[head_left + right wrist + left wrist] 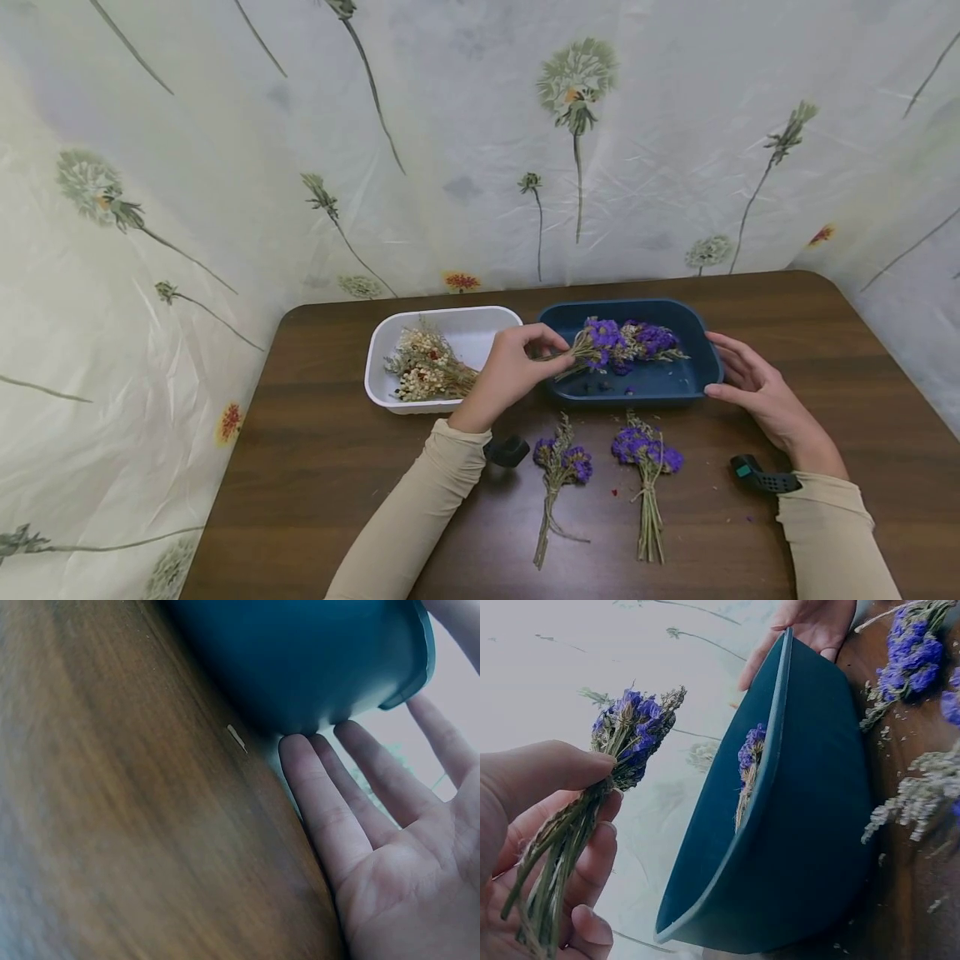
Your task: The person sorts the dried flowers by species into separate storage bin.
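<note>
My left hand (pixel 517 364) pinches a small tied bunch of purple dried flowers (pixel 604 333) by its stems, above the blue tray (pixel 637 401). In the left wrist view, the thumb and fingers close round the stems of this bunch (pixel 634 735), blossoms pointing away from the palm. Another purple bunch (pixel 654 339) lies inside the tray, partly behind its wall in the left wrist view. At the tray's right end is my right hand (pixel 765 400). Its fairly straight fingers (pixel 319 795) touch the tray's outer wall (pixel 300 667) in the right wrist view.
To the left stands a white tray (pixel 480 329) with cream dried flowers (pixel 427 367) in it. Two purple bunches, a loose-looking one (pixel 558 471) and a tied one (pixel 649 467), lie on the brown table (pixel 315 483) in front. Floral sheeting (pixel 465 125) hangs behind.
</note>
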{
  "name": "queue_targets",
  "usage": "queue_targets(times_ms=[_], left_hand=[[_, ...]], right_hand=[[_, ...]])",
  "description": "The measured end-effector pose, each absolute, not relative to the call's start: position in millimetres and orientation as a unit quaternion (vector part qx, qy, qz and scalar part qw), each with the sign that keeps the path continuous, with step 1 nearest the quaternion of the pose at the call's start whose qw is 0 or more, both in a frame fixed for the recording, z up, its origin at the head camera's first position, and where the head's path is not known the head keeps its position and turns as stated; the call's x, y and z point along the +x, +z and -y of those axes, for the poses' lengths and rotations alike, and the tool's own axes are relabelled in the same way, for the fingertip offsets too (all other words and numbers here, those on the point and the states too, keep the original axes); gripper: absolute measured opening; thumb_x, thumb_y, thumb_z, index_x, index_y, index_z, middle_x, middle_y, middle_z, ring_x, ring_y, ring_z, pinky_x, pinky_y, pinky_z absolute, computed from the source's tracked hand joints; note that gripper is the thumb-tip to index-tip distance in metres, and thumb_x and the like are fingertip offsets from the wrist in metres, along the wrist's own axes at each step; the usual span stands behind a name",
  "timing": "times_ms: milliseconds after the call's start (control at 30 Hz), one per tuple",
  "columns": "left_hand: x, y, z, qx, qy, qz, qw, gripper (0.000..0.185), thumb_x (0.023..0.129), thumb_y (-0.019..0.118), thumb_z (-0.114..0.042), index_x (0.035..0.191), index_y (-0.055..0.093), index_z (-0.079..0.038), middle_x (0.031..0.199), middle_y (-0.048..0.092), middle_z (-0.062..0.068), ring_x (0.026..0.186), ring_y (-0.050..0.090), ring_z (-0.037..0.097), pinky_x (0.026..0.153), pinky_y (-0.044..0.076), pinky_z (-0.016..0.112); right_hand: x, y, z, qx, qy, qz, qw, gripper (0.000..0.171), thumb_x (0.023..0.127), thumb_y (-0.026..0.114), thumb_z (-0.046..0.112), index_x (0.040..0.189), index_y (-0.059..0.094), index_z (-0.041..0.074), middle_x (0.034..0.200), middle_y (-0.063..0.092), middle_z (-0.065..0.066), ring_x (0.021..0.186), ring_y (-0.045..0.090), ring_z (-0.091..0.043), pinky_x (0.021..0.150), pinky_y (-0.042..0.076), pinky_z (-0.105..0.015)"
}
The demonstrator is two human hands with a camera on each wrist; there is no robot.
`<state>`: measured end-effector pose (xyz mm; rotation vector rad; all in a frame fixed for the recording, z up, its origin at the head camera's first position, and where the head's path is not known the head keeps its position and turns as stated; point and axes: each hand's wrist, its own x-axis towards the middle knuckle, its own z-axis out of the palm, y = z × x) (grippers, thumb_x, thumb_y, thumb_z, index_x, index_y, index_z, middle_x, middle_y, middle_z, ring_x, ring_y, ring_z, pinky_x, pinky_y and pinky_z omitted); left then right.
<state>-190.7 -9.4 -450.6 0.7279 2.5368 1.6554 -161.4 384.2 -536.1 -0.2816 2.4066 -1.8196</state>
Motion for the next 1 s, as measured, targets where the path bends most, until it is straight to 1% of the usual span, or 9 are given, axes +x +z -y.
queue_targets(times_ms=[167,467,733,900,1000], left_hand=[[-199,-449,1,0.247,0.514,-0.821,0.012,0.006,0.092,0.08,-0.02,0.097,0.077,-0.017,0.097,0.076,-0.003,0.085,0.06,0.006,0.079,0.051,0.02],[-211,-451,-20,0.276,0.468,-0.839,0.027,0.007,0.092,0.08,-0.023,0.096,0.079,-0.017,0.096,0.077,-0.003,0.083,0.062,0.004,0.076,0.05,0.016],[-220,-446,-42,0.297,0.453,-0.839,0.043,0.004,0.092,0.08,-0.022,0.094,0.078,-0.018,0.091,0.075,-0.006,0.078,0.061,0.0,0.071,0.049,0.013],[-229,-444,-51,0.306,0.435,-0.845,0.06,0.006,0.093,0.079,-0.022,0.095,0.078,-0.017,0.088,0.074,-0.005,0.076,0.061,0.002,0.068,0.049,0.013],[-238,-445,-55,0.3,0.424,-0.852,0.061,0.005,0.093,0.079,-0.021,0.093,0.078,-0.016,0.086,0.073,-0.004,0.074,0.062,0.003,0.066,0.049,0.013]], right_hand=[[-161,-536,-384,-0.094,-0.605,-0.789,0.054,0.075,0.1,0.061,-0.002,0.164,0.027,0.018,0.159,0.037,0.008,0.127,0.043,0.015,0.094,0.045,-0.004],[-160,-536,-384,-0.1,-0.603,-0.79,0.056,0.075,0.1,0.061,-0.002,0.165,0.027,0.018,0.162,0.036,0.007,0.128,0.042,0.014,0.094,0.043,-0.003],[-160,-536,-385,-0.107,-0.616,-0.778,0.053,0.076,0.1,0.061,-0.004,0.164,0.028,0.018,0.159,0.038,0.011,0.129,0.043,0.014,0.095,0.043,-0.003],[-159,-535,-384,-0.105,-0.615,-0.78,0.053,0.075,0.1,0.061,-0.004,0.164,0.028,0.018,0.16,0.038,0.01,0.129,0.043,0.013,0.095,0.043,-0.003],[-160,-535,-382,-0.1,-0.605,-0.788,0.054,0.075,0.1,0.061,-0.002,0.164,0.027,0.018,0.162,0.036,0.006,0.129,0.042,0.013,0.095,0.042,-0.003]])
